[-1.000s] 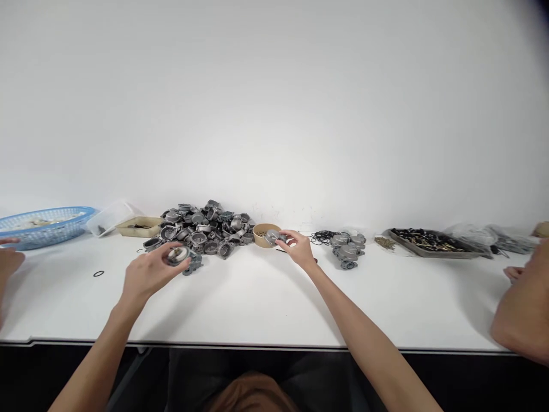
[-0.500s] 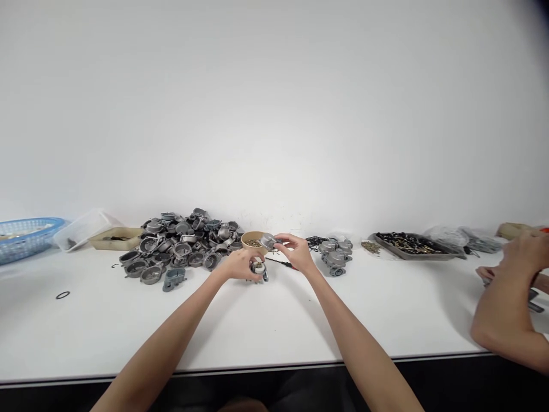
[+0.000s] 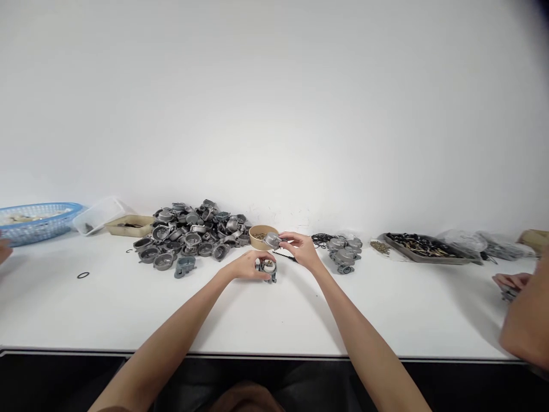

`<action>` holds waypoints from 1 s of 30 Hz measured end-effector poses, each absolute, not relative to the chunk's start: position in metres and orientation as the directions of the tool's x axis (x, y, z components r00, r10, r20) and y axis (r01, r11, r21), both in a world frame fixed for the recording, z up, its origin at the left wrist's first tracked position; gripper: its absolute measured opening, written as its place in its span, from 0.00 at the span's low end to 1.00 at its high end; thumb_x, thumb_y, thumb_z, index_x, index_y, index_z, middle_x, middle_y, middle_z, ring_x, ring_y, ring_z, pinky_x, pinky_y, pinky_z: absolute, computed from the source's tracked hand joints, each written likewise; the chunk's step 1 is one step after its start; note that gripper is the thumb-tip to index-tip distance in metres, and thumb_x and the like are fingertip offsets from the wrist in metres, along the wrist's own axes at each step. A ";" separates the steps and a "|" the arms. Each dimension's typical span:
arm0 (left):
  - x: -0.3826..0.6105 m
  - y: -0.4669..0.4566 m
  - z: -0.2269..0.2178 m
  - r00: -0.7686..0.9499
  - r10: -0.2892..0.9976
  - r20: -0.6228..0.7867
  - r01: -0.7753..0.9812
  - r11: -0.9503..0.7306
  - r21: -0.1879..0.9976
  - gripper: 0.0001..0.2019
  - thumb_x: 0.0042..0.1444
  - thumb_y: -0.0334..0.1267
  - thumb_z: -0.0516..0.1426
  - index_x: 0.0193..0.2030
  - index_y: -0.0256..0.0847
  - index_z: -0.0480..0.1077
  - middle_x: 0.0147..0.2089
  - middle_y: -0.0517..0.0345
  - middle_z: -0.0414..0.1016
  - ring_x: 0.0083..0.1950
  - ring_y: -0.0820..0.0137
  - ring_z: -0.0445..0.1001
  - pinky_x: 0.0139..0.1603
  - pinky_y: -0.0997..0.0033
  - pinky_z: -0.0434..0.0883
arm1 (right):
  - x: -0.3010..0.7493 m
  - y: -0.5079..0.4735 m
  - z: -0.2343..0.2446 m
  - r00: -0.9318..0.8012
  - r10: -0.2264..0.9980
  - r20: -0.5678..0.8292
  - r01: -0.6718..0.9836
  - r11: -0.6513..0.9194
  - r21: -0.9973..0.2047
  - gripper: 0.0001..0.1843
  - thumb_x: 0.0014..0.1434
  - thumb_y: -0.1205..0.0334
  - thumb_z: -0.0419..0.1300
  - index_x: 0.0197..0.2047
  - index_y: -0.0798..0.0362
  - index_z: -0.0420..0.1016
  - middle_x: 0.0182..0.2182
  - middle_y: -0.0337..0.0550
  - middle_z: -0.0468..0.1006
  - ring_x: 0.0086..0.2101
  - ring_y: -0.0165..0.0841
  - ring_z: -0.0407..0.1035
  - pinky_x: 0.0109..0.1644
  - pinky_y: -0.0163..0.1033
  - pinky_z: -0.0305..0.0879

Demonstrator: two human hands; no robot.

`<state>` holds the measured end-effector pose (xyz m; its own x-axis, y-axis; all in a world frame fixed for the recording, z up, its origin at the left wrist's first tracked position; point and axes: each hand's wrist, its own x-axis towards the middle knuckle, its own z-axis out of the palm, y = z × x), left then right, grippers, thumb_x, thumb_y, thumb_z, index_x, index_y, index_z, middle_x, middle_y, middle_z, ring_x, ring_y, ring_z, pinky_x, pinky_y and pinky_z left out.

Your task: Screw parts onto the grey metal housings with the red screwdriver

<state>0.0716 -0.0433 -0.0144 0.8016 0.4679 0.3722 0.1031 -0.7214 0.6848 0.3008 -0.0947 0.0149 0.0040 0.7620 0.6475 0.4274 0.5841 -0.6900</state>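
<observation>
The left hand [image 3: 249,266] grasps a metal housing [image 3: 273,273] with a white disc [image 3: 269,266] in its open top, close to the surface [image 3: 257,326]. Just above and to the right, the right hand [image 3: 302,250] pinches a round metal cap [image 3: 271,240] by its edge, apart from the housing. Behind the cap sits a bowl [image 3: 254,241] of small brass-coloured pieces, and a thin dark tool [image 3: 285,256] lies below the right hand. A pile of metal housings [image 3: 191,236] spreads left of and beyond the left hand; capped housings [image 3: 344,253] cluster right of the right hand, with black cords [image 3: 321,240] between.
</observation>
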 end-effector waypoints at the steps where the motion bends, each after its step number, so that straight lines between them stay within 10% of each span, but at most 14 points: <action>1: 0.071 -0.044 -0.014 0.803 0.466 0.371 0.095 -0.715 0.692 0.20 0.48 0.41 0.67 0.51 0.50 0.78 0.47 0.54 0.80 0.46 0.60 0.75 0.35 0.71 0.68 | 0.301 -0.095 0.015 0.002 0.762 0.648 0.429 0.584 -0.689 0.12 0.53 0.54 0.69 0.40 0.50 0.84 0.44 0.47 0.84 0.42 0.41 0.79 0.43 0.44 0.77; 11: 0.065 -0.035 -0.016 0.685 0.602 0.410 -0.024 -0.544 0.839 0.28 0.52 0.47 0.68 0.60 0.50 0.72 0.62 0.48 0.73 0.57 0.55 0.74 0.51 0.65 0.71 | 0.301 -0.092 0.011 -0.024 0.785 0.619 0.271 0.601 -0.752 0.14 0.51 0.52 0.72 0.38 0.50 0.84 0.45 0.49 0.83 0.42 0.43 0.79 0.46 0.47 0.79; 30: 0.076 -0.043 -0.010 0.619 0.635 0.462 -0.261 -0.389 0.884 0.30 0.52 0.44 0.70 0.59 0.39 0.69 0.54 0.43 0.78 0.50 0.57 0.79 0.51 0.60 0.76 | 0.299 -0.094 0.007 -0.139 0.786 0.602 0.348 0.608 -0.713 0.12 0.54 0.53 0.70 0.40 0.50 0.85 0.48 0.49 0.82 0.48 0.42 0.76 0.47 0.44 0.77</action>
